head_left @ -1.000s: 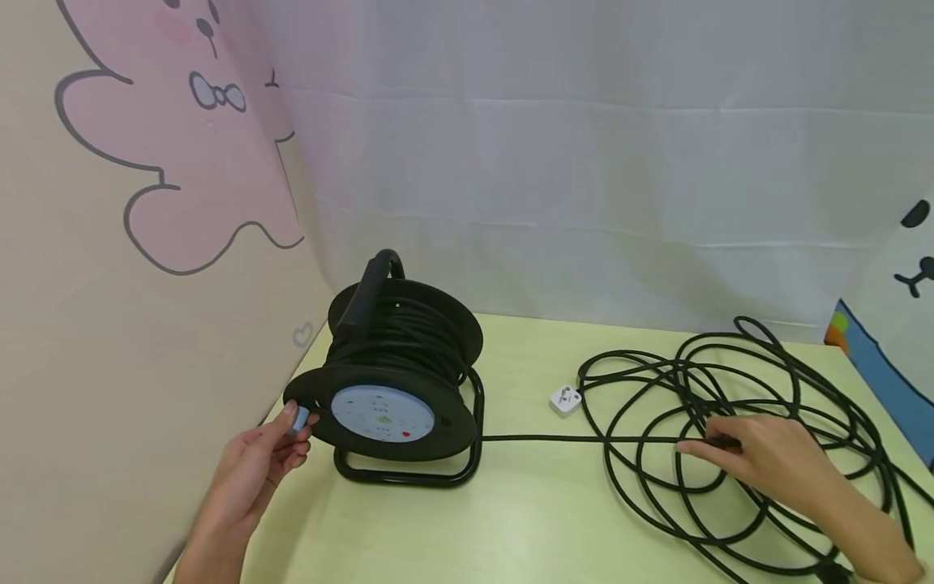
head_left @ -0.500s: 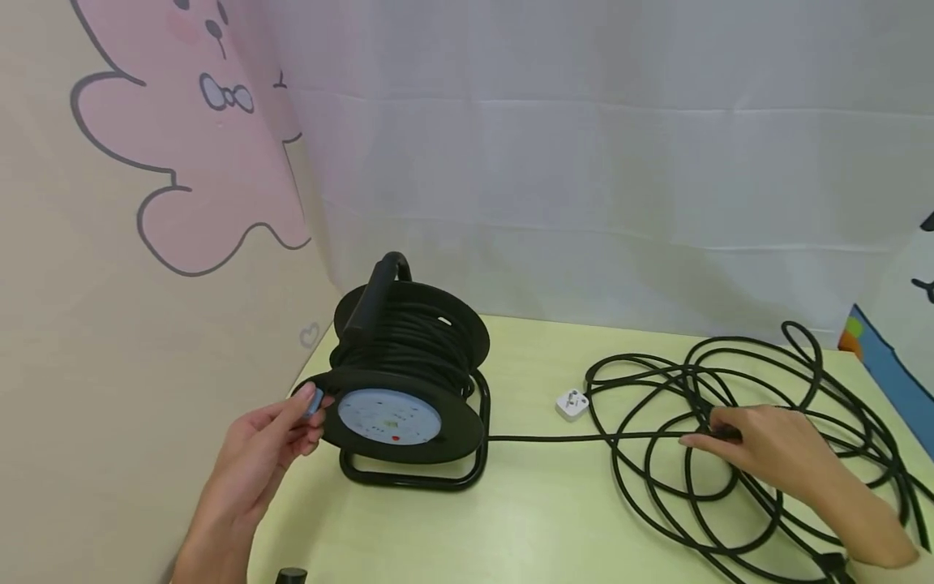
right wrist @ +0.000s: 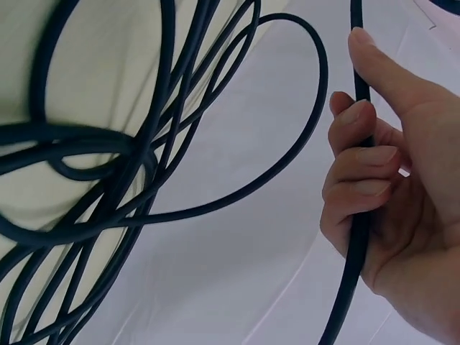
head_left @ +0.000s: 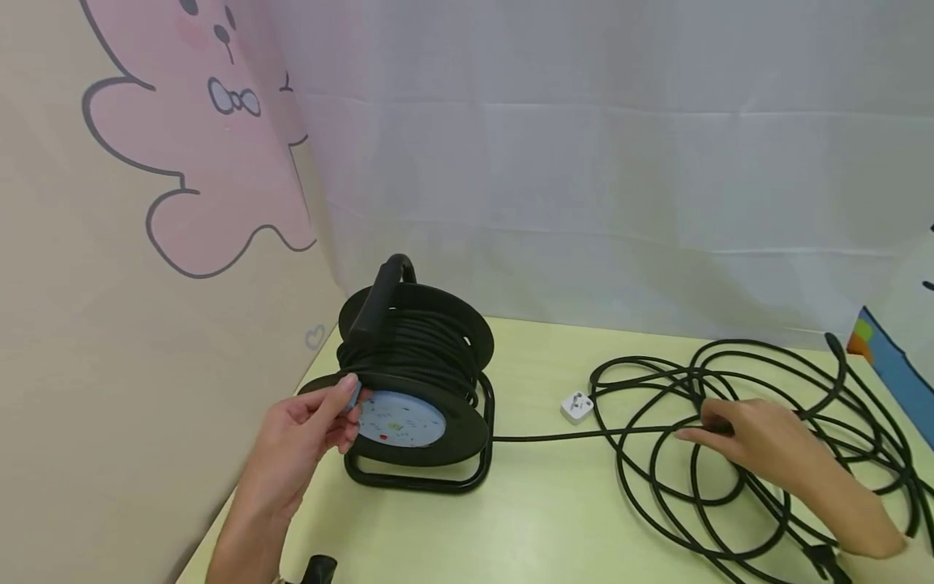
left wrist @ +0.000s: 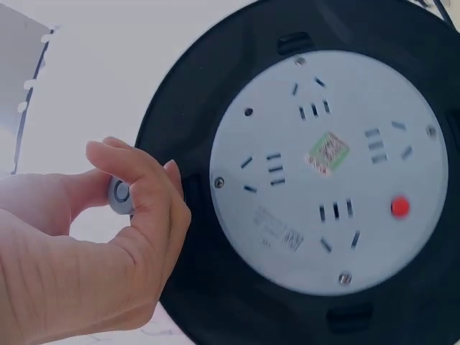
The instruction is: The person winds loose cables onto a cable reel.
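Observation:
A black cable reel (head_left: 467,438) stands on its tubular frame at the left of the table, with black cable wound on its drum. My left hand (head_left: 288,446) pinches the small blue-grey crank knob (left wrist: 121,192) at the edge of the reel's front flange. The pale round socket panel (left wrist: 273,215) with its red button faces me. At the right, my right hand (head_left: 773,446) has its fingers curled round the black cable (right wrist: 361,79). From there the cable runs nearly straight left to the reel. The rest of it lies in loose loops (head_left: 635,478) under and around that hand.
A white plug (head_left: 577,407) lies between the reel and the loops. Behind the table hangs a white curtain (head_left: 547,203). Close on the left stands a wall (head_left: 146,389) with a pink bear figure. A black cylindrical thing (head_left: 319,569) shows at the bottom edge.
My left hand has moved up and right with the crank knob, now overlapping the socket panel in the head view. A raised cable loop behind my right hand has shifted right.

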A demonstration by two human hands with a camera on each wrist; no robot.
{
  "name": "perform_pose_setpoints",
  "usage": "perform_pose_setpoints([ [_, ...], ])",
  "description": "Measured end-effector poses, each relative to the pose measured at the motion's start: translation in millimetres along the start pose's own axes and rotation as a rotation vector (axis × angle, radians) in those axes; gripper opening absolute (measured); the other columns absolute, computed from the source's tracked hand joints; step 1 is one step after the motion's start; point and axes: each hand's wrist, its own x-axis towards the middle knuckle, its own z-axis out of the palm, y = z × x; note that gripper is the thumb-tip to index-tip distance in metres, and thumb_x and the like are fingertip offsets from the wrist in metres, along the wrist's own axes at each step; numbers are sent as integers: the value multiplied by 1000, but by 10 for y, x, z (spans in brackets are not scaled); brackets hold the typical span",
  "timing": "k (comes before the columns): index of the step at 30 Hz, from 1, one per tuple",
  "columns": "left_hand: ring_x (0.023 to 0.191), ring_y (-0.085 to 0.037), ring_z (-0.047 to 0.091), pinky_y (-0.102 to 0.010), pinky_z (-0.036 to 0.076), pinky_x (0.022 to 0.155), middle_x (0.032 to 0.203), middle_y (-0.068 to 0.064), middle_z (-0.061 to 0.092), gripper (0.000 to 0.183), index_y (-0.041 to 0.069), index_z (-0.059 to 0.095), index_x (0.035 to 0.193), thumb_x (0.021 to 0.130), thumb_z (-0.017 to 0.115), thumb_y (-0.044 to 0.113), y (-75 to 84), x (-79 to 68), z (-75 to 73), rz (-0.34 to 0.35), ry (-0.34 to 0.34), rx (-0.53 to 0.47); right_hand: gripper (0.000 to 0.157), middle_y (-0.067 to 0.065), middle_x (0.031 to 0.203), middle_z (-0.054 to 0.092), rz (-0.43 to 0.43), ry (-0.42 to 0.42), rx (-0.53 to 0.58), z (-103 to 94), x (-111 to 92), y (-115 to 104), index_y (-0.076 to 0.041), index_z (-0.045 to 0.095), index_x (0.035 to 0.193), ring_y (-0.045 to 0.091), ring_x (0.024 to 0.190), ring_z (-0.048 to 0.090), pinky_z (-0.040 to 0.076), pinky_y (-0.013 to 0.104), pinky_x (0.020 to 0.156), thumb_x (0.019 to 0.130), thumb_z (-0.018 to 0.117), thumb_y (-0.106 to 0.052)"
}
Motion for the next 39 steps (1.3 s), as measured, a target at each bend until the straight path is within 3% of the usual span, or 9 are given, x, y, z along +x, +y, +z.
perform_pose_setpoints([
  [9, 64, -18, 58, -25, 54, 58, 77, -9, 61, 42, -11, 69, 100, 103, 66, 30, 12, -36, 269, 28, -58, 28, 24, -21, 65, 49, -53, -17, 160, 51, 136, -193, -25, 60, 78, -4, 53, 35, 34, 20, 49, 90, 81, -30],
  [20, 61, -16, 60, -24, 55, 55, 74, -14, 63, 33, -9, 73, 99, 102, 67, 24, -117, -75, 654, 39, -90, -47, 36, -25, 62, 33, -193, 108, 230, 94, 225, -351, -30, 51, 73, -8, 54, 26, 31, 18, 50, 88, 82, -20],
  [28, 60, -17, 61, -24, 55, 54, 76, -19, 63, 31, -9, 72, 99, 102, 68, 21, -164, -97, 725, 62, -89, -85, 34, -25, 60, 30, -172, 110, 253, 47, 212, -406, -31, 54, 74, -7, 52, 24, 30, 18, 49, 88, 82, -19],
  [35, 62, -16, 61, -23, 57, 57, 75, -12, 63, 34, -11, 70, 101, 100, 70, 23, -205, -117, 828, 38, -124, -93, 34, -25, 61, 26, -199, 127, 288, 61, 256, -481, -29, 54, 73, -8, 52, 21, 29, 17, 47, 88, 82, -18],
  [39, 61, -15, 61, -22, 56, 57, 75, -10, 62, 33, -11, 71, 101, 100, 71, 21, -260, -134, 901, 20, -136, -100, 29, -27, 62, 36, -233, 129, 302, 61, 292, -570, -30, 59, 77, -10, 53, 23, 32, 17, 48, 88, 82, -18],
])
